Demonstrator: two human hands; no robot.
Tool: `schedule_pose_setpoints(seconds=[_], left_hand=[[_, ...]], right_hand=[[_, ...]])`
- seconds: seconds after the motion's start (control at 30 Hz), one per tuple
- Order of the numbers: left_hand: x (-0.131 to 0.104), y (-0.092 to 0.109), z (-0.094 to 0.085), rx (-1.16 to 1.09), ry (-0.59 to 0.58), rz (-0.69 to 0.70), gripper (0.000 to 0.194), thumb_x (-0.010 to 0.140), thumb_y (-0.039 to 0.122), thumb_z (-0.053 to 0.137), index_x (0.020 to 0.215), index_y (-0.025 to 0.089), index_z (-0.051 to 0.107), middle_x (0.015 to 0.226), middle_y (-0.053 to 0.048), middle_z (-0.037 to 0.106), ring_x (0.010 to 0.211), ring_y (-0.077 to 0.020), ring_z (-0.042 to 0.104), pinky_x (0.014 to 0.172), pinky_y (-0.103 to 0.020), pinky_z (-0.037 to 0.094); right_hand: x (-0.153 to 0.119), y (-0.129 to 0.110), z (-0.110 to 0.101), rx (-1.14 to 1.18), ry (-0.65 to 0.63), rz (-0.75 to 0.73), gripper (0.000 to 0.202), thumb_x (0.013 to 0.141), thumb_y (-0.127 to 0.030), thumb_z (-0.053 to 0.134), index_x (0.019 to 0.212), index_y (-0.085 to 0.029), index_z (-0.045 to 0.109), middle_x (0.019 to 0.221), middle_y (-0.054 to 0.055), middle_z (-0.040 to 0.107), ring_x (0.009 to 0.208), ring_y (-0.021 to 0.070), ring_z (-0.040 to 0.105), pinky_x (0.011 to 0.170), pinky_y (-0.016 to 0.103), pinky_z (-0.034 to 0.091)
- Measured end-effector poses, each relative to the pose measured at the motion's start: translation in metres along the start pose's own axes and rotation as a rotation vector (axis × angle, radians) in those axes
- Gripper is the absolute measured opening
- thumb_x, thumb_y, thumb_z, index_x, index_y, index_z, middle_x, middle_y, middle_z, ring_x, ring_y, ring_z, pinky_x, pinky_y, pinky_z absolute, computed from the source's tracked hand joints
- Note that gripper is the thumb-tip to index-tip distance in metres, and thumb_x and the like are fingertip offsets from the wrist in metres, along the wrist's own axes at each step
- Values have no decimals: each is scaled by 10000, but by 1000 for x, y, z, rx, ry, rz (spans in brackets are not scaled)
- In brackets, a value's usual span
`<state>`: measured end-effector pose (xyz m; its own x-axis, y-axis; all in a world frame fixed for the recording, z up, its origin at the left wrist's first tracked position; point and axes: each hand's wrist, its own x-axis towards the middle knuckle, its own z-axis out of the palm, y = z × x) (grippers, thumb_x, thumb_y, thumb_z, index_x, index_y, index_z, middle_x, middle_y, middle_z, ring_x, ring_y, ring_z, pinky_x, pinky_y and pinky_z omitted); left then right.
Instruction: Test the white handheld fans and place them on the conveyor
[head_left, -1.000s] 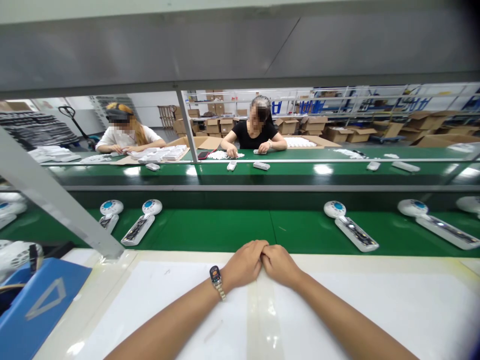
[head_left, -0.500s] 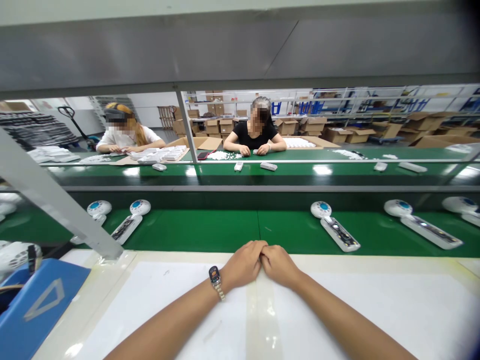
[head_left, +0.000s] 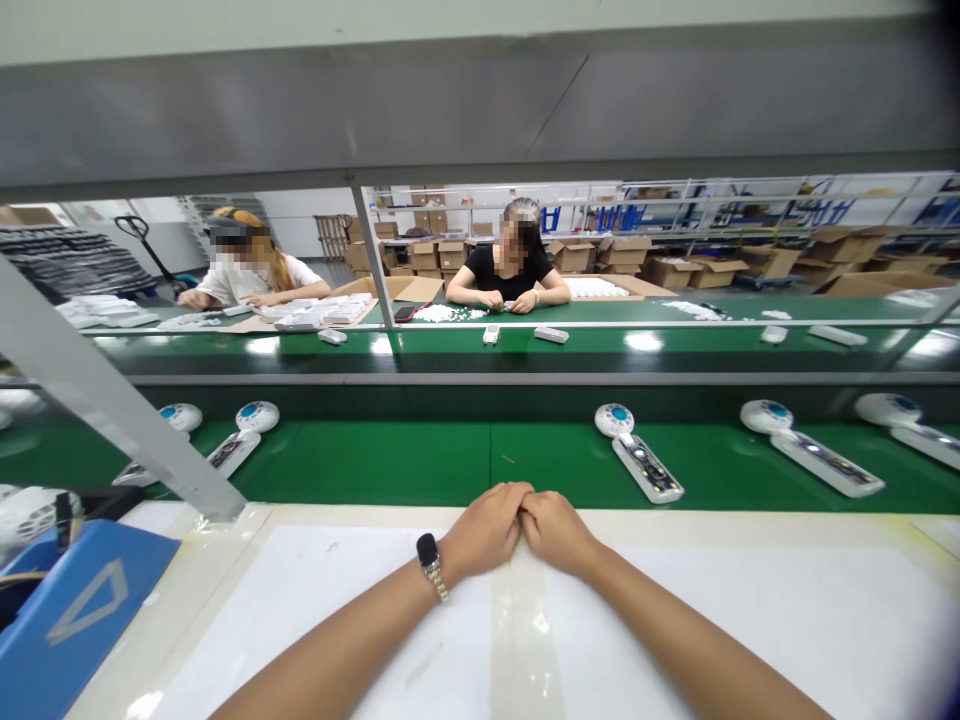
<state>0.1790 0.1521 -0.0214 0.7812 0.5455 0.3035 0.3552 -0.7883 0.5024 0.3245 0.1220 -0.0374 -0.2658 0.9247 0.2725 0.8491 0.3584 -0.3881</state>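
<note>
My left hand (head_left: 486, 530), with a watch (head_left: 428, 552) on its wrist, rests at the far edge of the white worktop (head_left: 345, 600). My right hand (head_left: 561, 533) lies against it. Both hands are closed, knuckles together, fingers curled down and partly hidden, and no object shows in them. Beyond them runs a green conveyor belt (head_left: 390, 460). Nearest on the right is a white device (head_left: 648, 470) with a round, blue-centred head and an open handle showing electronics. A similar device (head_left: 257, 417) lies on the left, partly behind a slanted post.
A slanted metal post (head_left: 127, 400) and a blue bin (head_left: 97, 610) stand left. A grey shelf (head_left: 450, 100) hangs overhead. Across the belt, two people handle small white parts. More white devices (head_left: 825, 462) lie on the belt at right. Cardboard boxes (head_left: 720, 270) are behind.
The devices on the near belt have moved left; white parts on the far belt have shifted right. My hands have stayed in place. My watch screen has gone dark.
</note>
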Motion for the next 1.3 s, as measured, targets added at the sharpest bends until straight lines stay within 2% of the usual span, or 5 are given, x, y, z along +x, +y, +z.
schedule_pose_setpoints(seconds=[0.4,0.6,1.3], left_hand=[[0,-1,1,1,9,10,374,753,29,376,1098,158,442,988,-83,566,891,-204,515,791,-344,427],[0,-3,3,35,21,6,299,758,22,362,998,165,469,930,-77,552,867,-207,488,780,-346,412],[1,-2,2,115,-22,-1,309,756,38,371,1027,165,446,933,-71,569,815,-205,484,760,-341,398]], right_hand=[[0,0,0,-2,5,-7,243,743,-53,395,717,-148,617,744,93,698,660,193,640,595,249,386],[-1,0,-1,4,12,-17,239,754,-59,399,720,-151,617,734,83,697,654,190,641,591,244,387],[-2,0,-1,31,16,-34,249,752,-49,386,739,-147,614,721,89,691,649,195,635,589,252,397]])
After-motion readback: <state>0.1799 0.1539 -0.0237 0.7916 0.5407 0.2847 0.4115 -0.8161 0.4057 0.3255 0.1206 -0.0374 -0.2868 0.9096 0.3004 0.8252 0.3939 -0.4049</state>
